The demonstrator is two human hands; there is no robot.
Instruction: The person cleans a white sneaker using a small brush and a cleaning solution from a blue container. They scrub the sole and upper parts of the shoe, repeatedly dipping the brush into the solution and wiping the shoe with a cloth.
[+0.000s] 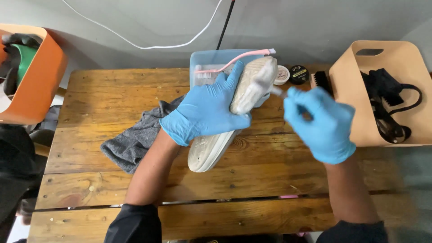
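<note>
Both my hands wear blue gloves over a wooden plank table point(112, 180). My left hand point(208, 110) grips a white shoe point(252, 87) from above and holds it on its side, sole towards the right and heel near me. My right hand point(320, 121) is closed on a small brush handle point(277, 91) whose tip touches the shoe's toe end; it is blurred. A pink toothbrush point(234, 59) lies across the rim of a pale blue plastic tub point(202, 58) just behind the shoe.
A grey cloth point(135, 141) lies left of the shoe. Two small round tins point(290, 74) and a black brush point(321, 81) sit at the back. A tan bin point(355, 99) with black straps stands right, an orange bin point(40, 81) left.
</note>
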